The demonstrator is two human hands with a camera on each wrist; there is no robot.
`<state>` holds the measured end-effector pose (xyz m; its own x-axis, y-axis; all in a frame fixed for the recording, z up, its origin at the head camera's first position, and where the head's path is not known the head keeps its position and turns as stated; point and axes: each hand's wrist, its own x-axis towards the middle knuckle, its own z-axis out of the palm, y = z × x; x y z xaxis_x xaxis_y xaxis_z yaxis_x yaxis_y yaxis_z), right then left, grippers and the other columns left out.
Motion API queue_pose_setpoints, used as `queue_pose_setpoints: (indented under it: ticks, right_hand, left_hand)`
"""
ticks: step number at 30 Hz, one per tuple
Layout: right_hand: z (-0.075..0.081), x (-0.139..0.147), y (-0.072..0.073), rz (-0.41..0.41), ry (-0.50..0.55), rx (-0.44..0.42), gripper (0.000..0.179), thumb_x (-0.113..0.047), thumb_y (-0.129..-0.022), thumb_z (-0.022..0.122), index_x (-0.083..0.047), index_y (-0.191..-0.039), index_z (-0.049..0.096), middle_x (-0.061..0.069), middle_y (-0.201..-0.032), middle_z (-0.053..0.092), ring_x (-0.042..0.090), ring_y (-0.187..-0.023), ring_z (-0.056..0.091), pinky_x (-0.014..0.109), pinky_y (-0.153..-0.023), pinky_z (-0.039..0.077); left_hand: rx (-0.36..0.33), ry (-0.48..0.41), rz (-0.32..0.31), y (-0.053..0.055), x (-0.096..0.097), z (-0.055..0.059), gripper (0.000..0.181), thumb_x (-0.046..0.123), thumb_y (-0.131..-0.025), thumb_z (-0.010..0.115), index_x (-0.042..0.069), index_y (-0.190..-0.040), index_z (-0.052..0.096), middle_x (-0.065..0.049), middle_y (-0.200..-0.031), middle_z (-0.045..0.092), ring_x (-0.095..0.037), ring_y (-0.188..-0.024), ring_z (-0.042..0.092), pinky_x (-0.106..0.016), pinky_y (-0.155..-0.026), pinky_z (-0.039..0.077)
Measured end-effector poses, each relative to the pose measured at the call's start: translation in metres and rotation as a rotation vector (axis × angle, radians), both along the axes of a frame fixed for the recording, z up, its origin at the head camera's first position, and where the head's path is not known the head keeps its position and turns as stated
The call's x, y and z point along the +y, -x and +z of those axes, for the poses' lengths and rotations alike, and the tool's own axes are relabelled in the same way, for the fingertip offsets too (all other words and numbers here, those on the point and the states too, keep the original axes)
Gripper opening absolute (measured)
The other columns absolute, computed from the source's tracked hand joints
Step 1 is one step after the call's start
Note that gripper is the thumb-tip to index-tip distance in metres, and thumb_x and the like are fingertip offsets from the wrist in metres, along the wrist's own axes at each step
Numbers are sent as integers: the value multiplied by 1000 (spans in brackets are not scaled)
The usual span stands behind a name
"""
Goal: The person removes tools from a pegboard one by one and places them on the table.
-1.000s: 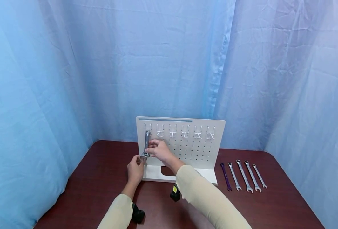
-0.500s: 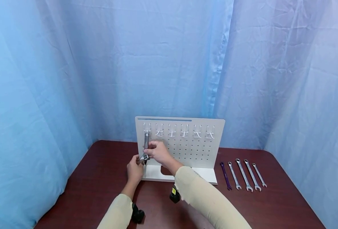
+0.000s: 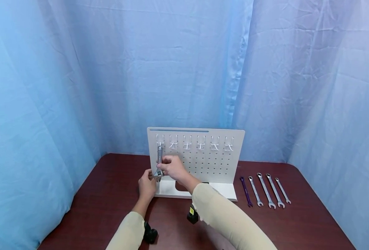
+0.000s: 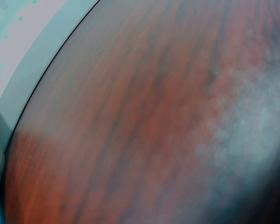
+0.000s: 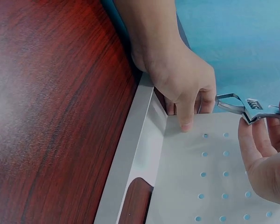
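Observation:
A white pegboard (image 3: 215, 166) stands upright on the dark red table (image 3: 109, 194), with a row of hooks (image 3: 200, 145) along its top. My right hand (image 3: 172, 167) grips a silver adjustable wrench (image 3: 159, 160) held upright against the board's left side, its top end just under the leftmost hook. In the right wrist view the wrench's head (image 5: 240, 106) sticks out past my right hand's fingers (image 5: 263, 163). My left hand (image 3: 147, 185) holds the board's lower left edge, thumb pressed on the front face (image 5: 185, 122).
Several combination wrenches (image 3: 267, 191), one of them purple (image 3: 246, 192), lie side by side on the table right of the board. Blue curtains (image 3: 62, 86) close in the table on three sides. The left wrist view shows only blurred tabletop (image 4: 154, 116).
The wrench has slid down a little from the leftmost hook in my right hand. My left hand stays at the board's lower left edge.

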<state>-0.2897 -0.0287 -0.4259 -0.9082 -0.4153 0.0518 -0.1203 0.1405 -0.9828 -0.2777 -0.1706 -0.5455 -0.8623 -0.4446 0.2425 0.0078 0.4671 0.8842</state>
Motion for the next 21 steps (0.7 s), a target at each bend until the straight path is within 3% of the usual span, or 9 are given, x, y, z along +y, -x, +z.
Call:
queue_pose_setpoints:
  ticks: [10,21]
  right_hand:
    - [-1,4,-4,14,37,-5,18,-9,-95,69,5,-107,72,8,-99,72,16,-85,68,36,-77,60]
    - [7,7,-17,66,115,-43,13,-3,-95,66,7,-101,70,7,-87,70,14,-71,68,34,-71,61]
  left_hand:
    - [10,12,-3,1,0,-1,29,-4,-91,63,-3,-120,64,-19,-105,68,-32,-98,64,-48,-87,54]
    - [-2,29,0,-1,0,1,28,5,-97,65,-3,-123,63,-20,-107,68,-33,-101,65,-48,-88,53]
